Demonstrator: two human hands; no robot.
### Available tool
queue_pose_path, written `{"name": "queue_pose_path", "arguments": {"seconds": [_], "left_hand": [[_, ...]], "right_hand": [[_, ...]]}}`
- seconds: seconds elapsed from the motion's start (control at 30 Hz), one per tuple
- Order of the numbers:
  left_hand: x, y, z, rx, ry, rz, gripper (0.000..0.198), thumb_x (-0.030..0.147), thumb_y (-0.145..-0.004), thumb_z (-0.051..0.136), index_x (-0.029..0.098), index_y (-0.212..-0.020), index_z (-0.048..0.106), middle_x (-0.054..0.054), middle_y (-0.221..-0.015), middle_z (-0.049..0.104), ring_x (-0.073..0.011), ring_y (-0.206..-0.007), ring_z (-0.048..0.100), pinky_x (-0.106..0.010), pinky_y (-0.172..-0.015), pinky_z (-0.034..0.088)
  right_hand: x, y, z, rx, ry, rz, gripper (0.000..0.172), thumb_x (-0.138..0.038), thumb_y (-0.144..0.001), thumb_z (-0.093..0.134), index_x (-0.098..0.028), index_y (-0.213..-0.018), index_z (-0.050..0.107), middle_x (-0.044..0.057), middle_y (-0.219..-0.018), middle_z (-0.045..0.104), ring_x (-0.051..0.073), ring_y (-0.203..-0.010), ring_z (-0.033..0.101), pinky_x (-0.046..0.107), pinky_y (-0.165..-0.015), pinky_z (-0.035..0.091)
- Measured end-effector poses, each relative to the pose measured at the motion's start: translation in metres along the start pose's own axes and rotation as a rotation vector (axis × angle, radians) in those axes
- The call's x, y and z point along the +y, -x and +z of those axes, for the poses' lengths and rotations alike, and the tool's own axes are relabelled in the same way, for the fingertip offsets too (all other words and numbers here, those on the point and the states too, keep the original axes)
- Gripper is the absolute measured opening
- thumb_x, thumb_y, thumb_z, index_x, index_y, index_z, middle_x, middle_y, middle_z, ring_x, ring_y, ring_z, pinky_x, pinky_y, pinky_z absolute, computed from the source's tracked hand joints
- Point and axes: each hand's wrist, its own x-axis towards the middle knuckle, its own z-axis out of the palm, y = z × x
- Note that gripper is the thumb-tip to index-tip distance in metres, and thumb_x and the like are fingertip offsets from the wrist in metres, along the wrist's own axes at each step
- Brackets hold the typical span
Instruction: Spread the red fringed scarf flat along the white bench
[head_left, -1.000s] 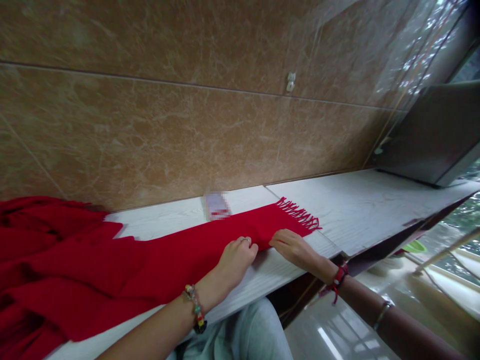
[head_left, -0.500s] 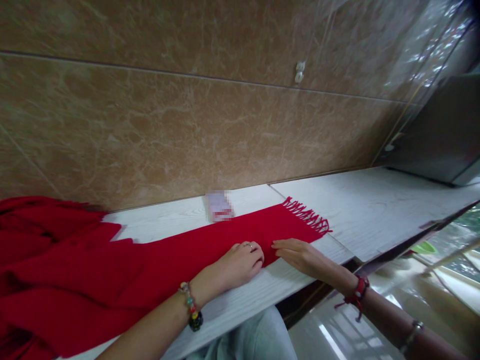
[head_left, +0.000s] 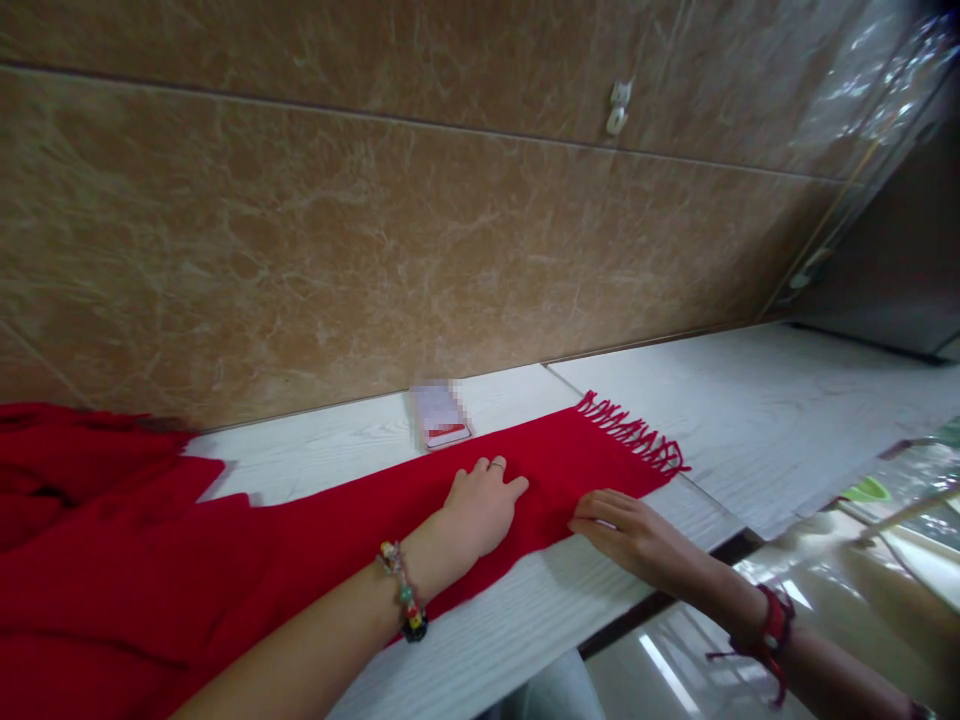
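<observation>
A red scarf (head_left: 570,450) with a fringe at its right end lies stretched along the white wood-grain counter (head_left: 735,400). My left hand (head_left: 484,507) rests palm down on the middle of the cloth, its fingers spread. Further right, my right hand (head_left: 619,525) pinches the scarf's near edge between thumb and fingers, a little short of the fringe. Toward the left, the rest of the scarf is heaped in loose folds. A beaded bracelet circles my left wrist, a red cord my right.
Beyond the scarf lies a flat, phone-like object (head_left: 441,415), partly pixelated. A brown marbled tile wall (head_left: 337,250) runs along the back and carries a small white hook (head_left: 619,108). A dark, box-like appliance (head_left: 877,260) stands at the far right.
My left hand has moved from the near edge further onto the cloth and spread its fingers. My right hand has shifted right and closed on the near edge. The view has moved slightly.
</observation>
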Motion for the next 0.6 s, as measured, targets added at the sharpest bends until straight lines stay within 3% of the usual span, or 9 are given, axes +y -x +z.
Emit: {"name": "queue_pose_path", "arguments": {"seconds": [0.1, 0.17, 0.27, 0.37, 0.43, 0.6], "left_hand": [[0.001, -0.004, -0.004, -0.066, -0.005, -0.240, 0.035, 0.020, -0.085, 0.035, 0.025, -0.118, 0.049, -0.014, -0.121, 0.047, -0.0311, -0.104, 0.048, -0.045, -0.072, 0.047], [0.004, -0.006, -0.006, -0.091, -0.001, -0.279, 0.037, 0.022, -0.085, 0.036, 0.022, -0.120, 0.047, -0.016, -0.123, 0.046, -0.0321, -0.105, 0.047, -0.046, -0.074, 0.046], [0.005, -0.004, -0.001, -0.070, 0.084, -0.044, 0.041, 0.031, -0.085, 0.037, 0.025, -0.126, 0.041, -0.012, -0.133, 0.038, -0.0308, -0.116, 0.039, -0.050, -0.088, 0.038], [-0.004, 0.004, 0.009, -0.094, 0.214, 0.139, 0.049, 0.048, -0.085, 0.032, 0.031, -0.131, 0.031, -0.006, -0.142, 0.023, -0.0286, -0.129, 0.020, -0.053, -0.099, 0.022], [-0.013, 0.010, 0.016, -0.102, 0.260, 0.148, 0.056, 0.055, -0.084, 0.029, 0.029, -0.134, 0.025, -0.006, -0.144, 0.016, -0.0264, -0.131, 0.012, -0.050, -0.103, 0.016], [-0.020, 0.018, 0.023, -0.056, 0.258, 0.085, 0.067, 0.060, -0.080, 0.031, 0.024, -0.136, 0.021, -0.006, -0.144, 0.014, -0.0249, -0.132, 0.008, -0.048, -0.105, 0.010]], "right_hand": [[0.001, -0.001, 0.000, -0.013, -0.001, -0.011, 0.021, -0.017, -0.089, 0.039, -0.012, -0.088, 0.059, 0.009, -0.082, 0.060, 0.017, -0.077, 0.055, 0.030, -0.066, 0.048], [0.002, -0.001, 0.001, -0.017, -0.018, -0.007, 0.021, -0.017, -0.089, 0.039, -0.013, -0.090, 0.059, 0.009, -0.083, 0.060, 0.017, -0.078, 0.055, 0.030, -0.067, 0.047], [0.004, -0.002, 0.003, -0.023, -0.078, 0.040, 0.022, -0.015, -0.088, 0.038, -0.015, -0.091, 0.059, 0.008, -0.083, 0.059, 0.016, -0.078, 0.054, 0.030, -0.068, 0.047], [0.004, -0.002, 0.003, -0.031, -0.154, 0.105, 0.023, -0.012, -0.087, 0.038, -0.016, -0.091, 0.060, 0.008, -0.084, 0.058, 0.015, -0.079, 0.054, 0.029, -0.069, 0.047], [0.003, -0.002, 0.002, -0.028, -0.195, 0.140, 0.023, -0.011, -0.086, 0.038, -0.016, -0.089, 0.060, 0.008, -0.085, 0.058, 0.015, -0.080, 0.054, 0.029, -0.070, 0.047], [0.005, -0.009, 0.002, -0.007, -0.249, 0.176, 0.020, -0.015, -0.084, 0.042, -0.017, -0.080, 0.061, 0.008, -0.080, 0.058, 0.015, -0.078, 0.055, 0.028, -0.070, 0.048]]}}
